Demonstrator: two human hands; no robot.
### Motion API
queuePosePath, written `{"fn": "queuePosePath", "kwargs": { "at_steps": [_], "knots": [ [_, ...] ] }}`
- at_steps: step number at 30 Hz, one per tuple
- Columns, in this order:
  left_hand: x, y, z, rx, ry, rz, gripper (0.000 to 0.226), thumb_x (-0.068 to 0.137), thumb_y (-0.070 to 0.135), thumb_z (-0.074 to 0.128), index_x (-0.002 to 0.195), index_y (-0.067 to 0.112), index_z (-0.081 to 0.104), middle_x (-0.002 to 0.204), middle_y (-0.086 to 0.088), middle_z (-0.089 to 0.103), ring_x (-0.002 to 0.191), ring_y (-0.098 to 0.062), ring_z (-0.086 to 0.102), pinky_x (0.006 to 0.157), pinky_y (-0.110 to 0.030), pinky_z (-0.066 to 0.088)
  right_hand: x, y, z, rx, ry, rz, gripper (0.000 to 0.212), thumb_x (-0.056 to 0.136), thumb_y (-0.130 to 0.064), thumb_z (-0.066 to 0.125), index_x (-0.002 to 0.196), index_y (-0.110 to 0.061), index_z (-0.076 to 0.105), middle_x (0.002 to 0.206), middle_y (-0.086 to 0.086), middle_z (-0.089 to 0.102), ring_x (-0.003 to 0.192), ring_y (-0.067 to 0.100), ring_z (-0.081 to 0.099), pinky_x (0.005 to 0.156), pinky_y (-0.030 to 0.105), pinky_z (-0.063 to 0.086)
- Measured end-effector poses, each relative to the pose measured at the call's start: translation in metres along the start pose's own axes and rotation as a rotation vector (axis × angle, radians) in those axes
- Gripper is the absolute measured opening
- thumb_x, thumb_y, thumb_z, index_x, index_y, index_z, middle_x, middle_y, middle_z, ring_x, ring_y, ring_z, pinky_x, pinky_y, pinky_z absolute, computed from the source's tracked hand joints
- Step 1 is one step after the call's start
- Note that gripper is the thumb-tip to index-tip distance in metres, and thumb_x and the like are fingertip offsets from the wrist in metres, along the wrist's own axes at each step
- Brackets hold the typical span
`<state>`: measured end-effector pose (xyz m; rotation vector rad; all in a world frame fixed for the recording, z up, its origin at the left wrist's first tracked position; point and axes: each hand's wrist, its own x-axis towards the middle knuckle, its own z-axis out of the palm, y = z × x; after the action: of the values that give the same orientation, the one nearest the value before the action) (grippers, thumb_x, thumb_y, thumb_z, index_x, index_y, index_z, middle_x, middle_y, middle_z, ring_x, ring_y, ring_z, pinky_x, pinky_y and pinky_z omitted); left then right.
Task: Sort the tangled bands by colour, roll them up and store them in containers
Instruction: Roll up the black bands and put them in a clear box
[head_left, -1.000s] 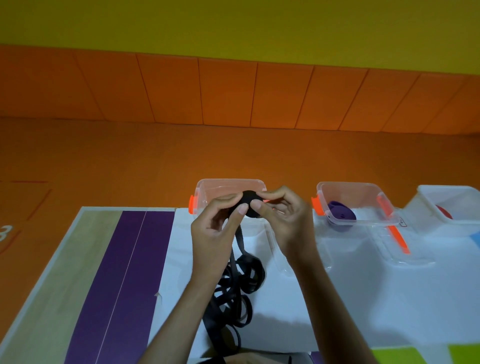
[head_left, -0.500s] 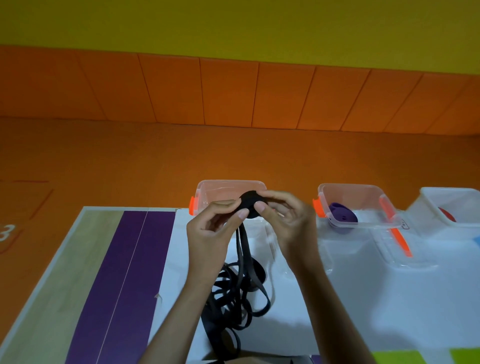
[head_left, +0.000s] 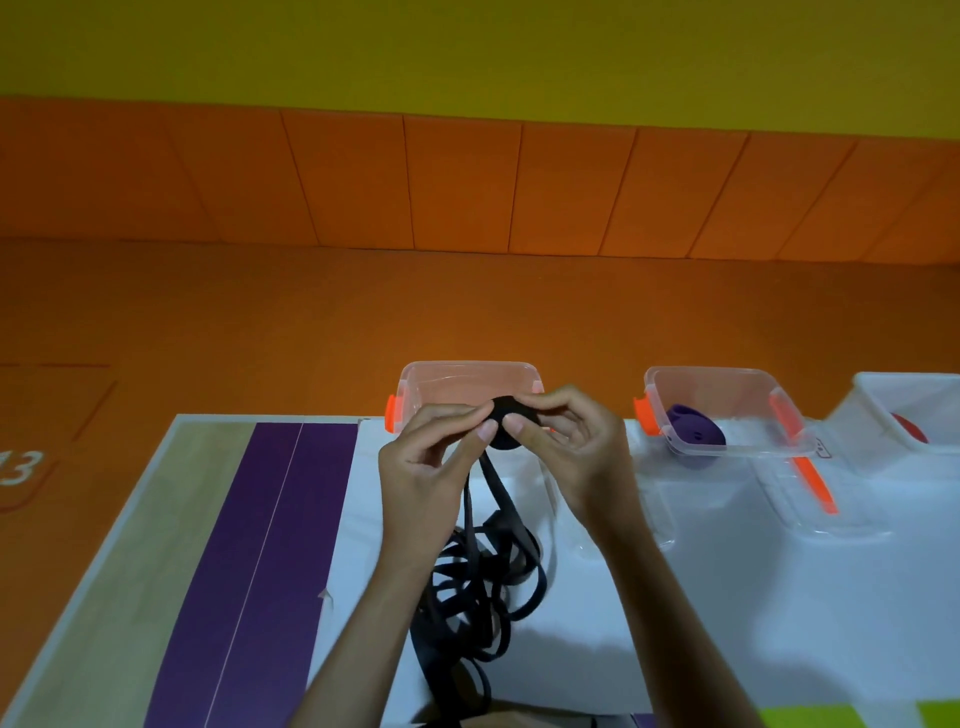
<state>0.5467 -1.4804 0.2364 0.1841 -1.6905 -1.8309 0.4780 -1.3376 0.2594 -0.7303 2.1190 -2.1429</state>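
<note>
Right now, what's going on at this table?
A person is rolling up a black band: the left hand and right hand pinch the small black roll by an open clear box, while the unrolled rest lies tangled on the table. A purple roll already sits in the next box, something red in the third.

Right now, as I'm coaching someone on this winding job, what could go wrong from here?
The black roll is pinched only between the fingertips of the left hand and right hand; a slip might let it unwind. Its loose tail hangs down into tangled loops on the table, so winding more could tighten a snag or drag the heap along.
</note>
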Motion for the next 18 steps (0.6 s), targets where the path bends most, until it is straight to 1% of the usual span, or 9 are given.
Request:
{"fn": "queuePosePath", "kwargs": {
  "at_steps": [3,5,6,7,9,10,13,15,18],
  "knots": [
    [-0.0002,-0.0018,0.0023,0.001,0.039,-0.011,0.015,0.087,0.014,0.083,0.097,0.025,0.083,0.1,0.003,0.081,0.1,-0.014,0.077,0.086,-0.017,0.057,0.0015,0.0025,-0.0005,-0.046,0.042,0.012,0.021,0.085,-0.019,0.088,0.087,-0.031,0.07,0.093,-0.002,0.079,0.092,0.017,0.078,0.083,0.028,0.062],
    [-0.0004,-0.0047,0.0035,-0.014,0.06,-0.039,0.014,0.085,0.017,0.085,0.098,0.024,0.083,0.101,0.002,0.081,0.101,-0.015,0.077,0.087,-0.018,0.058,0.0032,0.0021,0.0008,-0.051,0.075,-0.017,0.023,0.085,-0.018,0.088,0.088,-0.036,0.073,0.093,-0.001,0.08,0.091,0.019,0.079,0.084,0.037,0.064],
    [0.0,-0.0058,0.0032,-0.027,0.049,-0.055,0.017,0.085,0.018,0.085,0.101,0.024,0.083,0.103,0.002,0.082,0.103,-0.015,0.077,0.088,-0.019,0.058,0.004,0.0018,0.0021,-0.054,0.093,-0.043,0.027,0.086,-0.016,0.087,0.09,-0.04,0.075,0.095,-0.004,0.081,0.092,0.017,0.079,0.084,0.035,0.064],
    [0.0005,-0.0066,0.0027,-0.04,0.022,-0.07,0.022,0.085,0.017,0.084,0.105,0.024,0.083,0.108,0.001,0.081,0.107,-0.016,0.077,0.09,-0.02,0.058,0.0046,0.0017,0.0033,-0.058,0.114,-0.068,0.03,0.087,-0.014,0.086,0.093,-0.042,0.075,0.097,-0.009,0.081,0.093,0.014,0.079,0.083,0.031,0.064],
    [0.0017,-0.0069,0.0018,-0.044,-0.04,-0.086,0.029,0.086,0.015,0.083,0.114,0.025,0.082,0.114,0.0,0.08,0.113,-0.018,0.075,0.094,-0.021,0.057,0.0046,0.0037,0.0051,-0.062,0.148,-0.077,0.03,0.088,-0.013,0.084,0.098,-0.04,0.076,0.099,-0.015,0.081,0.095,0.008,0.078,0.083,0.023,0.062],
    [0.0029,-0.0065,0.0012,-0.031,-0.053,-0.078,0.03,0.087,0.014,0.083,0.115,0.027,0.082,0.114,0.001,0.079,0.113,-0.017,0.074,0.094,-0.02,0.056,0.0043,0.0056,0.006,-0.059,0.156,-0.065,0.027,0.088,-0.014,0.084,0.097,-0.039,0.076,0.1,-0.015,0.081,0.096,0.008,0.078,0.085,0.024,0.062],
    [0.0067,-0.0051,-0.0004,0.005,-0.017,-0.043,0.032,0.088,0.008,0.084,0.108,0.032,0.082,0.108,0.006,0.081,0.106,-0.011,0.076,0.089,-0.016,0.056,0.003,0.0111,0.0063,-0.03,0.145,-0.006,0.019,0.086,-0.018,0.086,0.09,-0.031,0.073,0.099,-0.006,0.08,0.099,0.014,0.078,0.088,0.028,0.062],
    [0.0078,-0.0046,0.0005,0.005,0.02,-0.048,0.029,0.084,0.013,0.087,0.101,0.035,0.081,0.102,0.008,0.081,0.099,-0.009,0.077,0.085,-0.016,0.057,0.0048,0.0099,0.0038,-0.032,0.163,-0.008,0.018,0.081,-0.024,0.087,0.085,-0.027,0.07,0.094,-0.004,0.081,0.092,0.015,0.079,0.083,0.026,0.063],
    [0.0071,-0.0059,0.0039,-0.05,0.043,-0.079,0.025,0.078,0.02,0.089,0.095,0.037,0.082,0.101,0.006,0.081,0.1,-0.01,0.077,0.087,-0.016,0.057,0.0085,0.0077,0.002,-0.065,0.186,-0.07,0.023,0.082,-0.021,0.09,0.088,-0.035,0.073,0.091,-0.006,0.081,0.087,0.015,0.08,0.077,0.03,0.065]
  ]
}}
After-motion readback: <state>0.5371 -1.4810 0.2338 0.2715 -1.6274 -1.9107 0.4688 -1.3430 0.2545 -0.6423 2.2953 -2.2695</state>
